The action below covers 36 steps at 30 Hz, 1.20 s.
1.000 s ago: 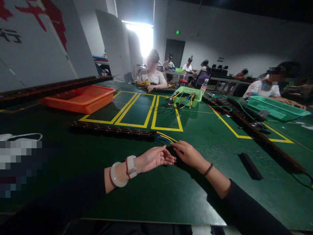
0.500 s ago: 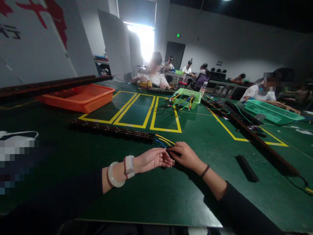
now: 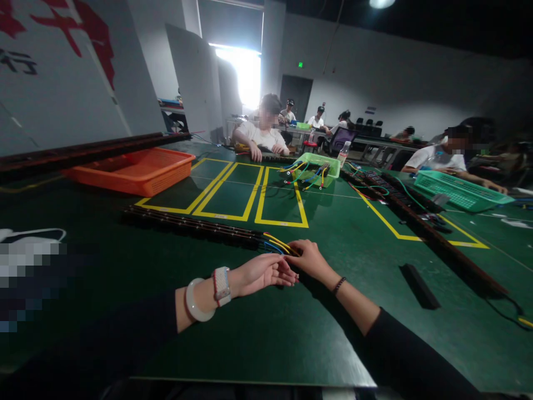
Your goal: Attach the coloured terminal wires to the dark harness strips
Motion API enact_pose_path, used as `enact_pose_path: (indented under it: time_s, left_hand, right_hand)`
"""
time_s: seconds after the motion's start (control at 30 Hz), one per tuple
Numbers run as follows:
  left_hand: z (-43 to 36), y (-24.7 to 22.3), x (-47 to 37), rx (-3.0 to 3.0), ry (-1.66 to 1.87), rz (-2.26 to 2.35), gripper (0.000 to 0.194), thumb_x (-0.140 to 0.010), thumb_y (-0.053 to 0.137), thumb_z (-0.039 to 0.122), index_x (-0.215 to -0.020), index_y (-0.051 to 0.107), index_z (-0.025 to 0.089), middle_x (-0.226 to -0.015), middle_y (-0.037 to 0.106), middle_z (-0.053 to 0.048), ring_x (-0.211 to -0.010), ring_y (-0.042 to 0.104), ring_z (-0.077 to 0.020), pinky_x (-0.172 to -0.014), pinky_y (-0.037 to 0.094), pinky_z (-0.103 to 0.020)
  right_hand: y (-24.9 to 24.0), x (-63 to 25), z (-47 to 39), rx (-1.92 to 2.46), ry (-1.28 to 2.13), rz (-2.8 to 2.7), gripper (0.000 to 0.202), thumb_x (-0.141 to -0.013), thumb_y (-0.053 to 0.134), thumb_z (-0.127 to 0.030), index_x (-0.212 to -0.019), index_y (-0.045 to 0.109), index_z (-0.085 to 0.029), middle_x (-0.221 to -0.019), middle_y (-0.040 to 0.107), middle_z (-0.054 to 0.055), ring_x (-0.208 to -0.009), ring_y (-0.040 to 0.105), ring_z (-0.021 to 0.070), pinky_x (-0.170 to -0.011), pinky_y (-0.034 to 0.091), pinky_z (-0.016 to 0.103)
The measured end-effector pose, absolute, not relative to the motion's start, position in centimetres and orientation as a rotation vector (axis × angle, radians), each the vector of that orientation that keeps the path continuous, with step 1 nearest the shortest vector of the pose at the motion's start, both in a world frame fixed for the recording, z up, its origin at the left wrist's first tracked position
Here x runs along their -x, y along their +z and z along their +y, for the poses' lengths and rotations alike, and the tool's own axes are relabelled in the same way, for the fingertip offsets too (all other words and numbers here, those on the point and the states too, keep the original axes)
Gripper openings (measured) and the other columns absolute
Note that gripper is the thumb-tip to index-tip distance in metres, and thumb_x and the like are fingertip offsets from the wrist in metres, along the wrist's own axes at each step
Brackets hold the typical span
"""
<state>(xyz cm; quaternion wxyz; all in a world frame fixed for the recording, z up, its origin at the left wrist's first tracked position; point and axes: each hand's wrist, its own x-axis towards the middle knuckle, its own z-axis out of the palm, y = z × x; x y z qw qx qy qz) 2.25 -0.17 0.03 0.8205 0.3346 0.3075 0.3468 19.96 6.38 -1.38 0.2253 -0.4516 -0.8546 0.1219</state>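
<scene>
Head view. The right hand is palm down, fingertips and thumb closed on a group of yellow and blue wires; the wires' far ends are hidden by the fingers. The wires issue from the right-hand end of a long dark strip assembly, which lies flat on the green table, just on the near side of the yellow tape frames.

The left hand is palm up, fingers loosely curled and ungripped, just beside the right fingertips. Whether its thumb touches the wires cannot be determined. A watch and a white bangle are on the left wrist, a beaded bracelet on the right.

Surroundings: an orange basket at left; a light green basket with coloured leads over its rim, a bottle just beside it; a black bar at right. A co-worker in white sits across the table.
</scene>
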Motion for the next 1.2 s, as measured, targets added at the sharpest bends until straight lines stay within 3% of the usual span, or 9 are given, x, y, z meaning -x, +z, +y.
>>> enact_pose_path:
  time_s: [0.13, 0.33, 0.57, 0.77, 0.97, 1.2]
  left_hand:
    - [-0.2, 0.2, -2.3, -0.701, 0.737, 0.659, 0.027, -0.087, 0.048, 0.029, -0.083, 0.059, 0.005, -0.096, 0.066, -0.022, -0.088, 0.066, -0.0224, -0.091, 0.045, -0.037]
    - [-0.2, 0.7, -2.6, -0.618, 0.72, 0.68, 0.033, -0.092, 0.04, 0.034, -0.1, 0.055, 0.005, -0.099, 0.063, -0.019, -0.091, 0.065, -0.0225, -0.095, 0.042, -0.038]
    - [-0.2, 0.0, -2.7, -0.578, 0.821, 0.628, 0.035, -0.091, 0.045, 0.038, -0.107, 0.051, 0.008, -0.105, 0.061, -0.02, -0.096, 0.063, -0.0222, -0.098, 0.04, -0.042]
    - [0.0, -0.4, -2.9, -0.528, 0.887, 0.676, 0.025, -0.092, 0.043, 0.033, -0.097, 0.053, 0.011, -0.095, 0.063, -0.015, -0.089, 0.063, -0.0186, -0.091, 0.045, -0.038]
    - [0.3, -0.9, -2.9, -0.488, 0.928, 0.642, 0.019, -0.093, 0.043, 0.027, -0.089, 0.052, 0.012, -0.086, 0.062, -0.01, -0.081, 0.062, -0.015, -0.085, 0.048, -0.033]
    - [0.0, -0.5, -2.9, -0.463, 0.981, 0.633, 0.017, -0.092, 0.045, 0.023, -0.082, 0.054, 0.012, -0.078, 0.06, -0.005, -0.068, 0.057, -0.0105, -0.08, 0.049, -0.031]
  right_hand:
    - [-1.1, -19.7, 6.1, 1.2, 0.401, -2.347, 0.008, -0.076, 0.066, -0.025, -0.076, 0.066, -0.017, -0.071, 0.061, 0.001, -0.07, 0.054, 0.0151, -0.064, 0.038, 0.026]
    - [-1.1, -19.6, 5.4, 1.125, 0.52, -2.193, 0.006, -0.08, 0.063, -0.021, -0.083, 0.067, -0.017, -0.074, 0.063, 0.001, -0.067, 0.056, 0.0133, -0.058, 0.04, 0.022]
    - [-0.2, -19.4, 4.3, 1.017, -0.083, -2.416, 0.01, -0.085, 0.06, -0.019, -0.08, 0.068, -0.02, -0.072, 0.063, 0.003, -0.071, 0.053, 0.016, -0.066, 0.036, 0.028]
    - [0.5, -19.0, 3.6, 0.845, -0.455, -2.612, 0.016, -0.09, 0.051, -0.018, -0.099, 0.065, -0.017, -0.08, 0.061, 0.008, -0.076, 0.05, 0.0204, -0.074, 0.037, 0.035]
    - [0.7, -18.9, 3.2, 0.68, -0.41, -2.729, 0.018, -0.091, 0.049, -0.017, -0.103, 0.062, -0.013, -0.088, 0.06, 0.009, -0.081, 0.05, 0.0208, -0.079, 0.042, 0.035]
    - [1.8, -19.6, 2.8, 0.654, -0.312, -2.625, 0.025, -0.094, 0.045, -0.033, -0.101, 0.062, -0.016, -0.092, 0.06, 0.009, -0.084, 0.051, 0.019, -0.08, 0.038, 0.034]
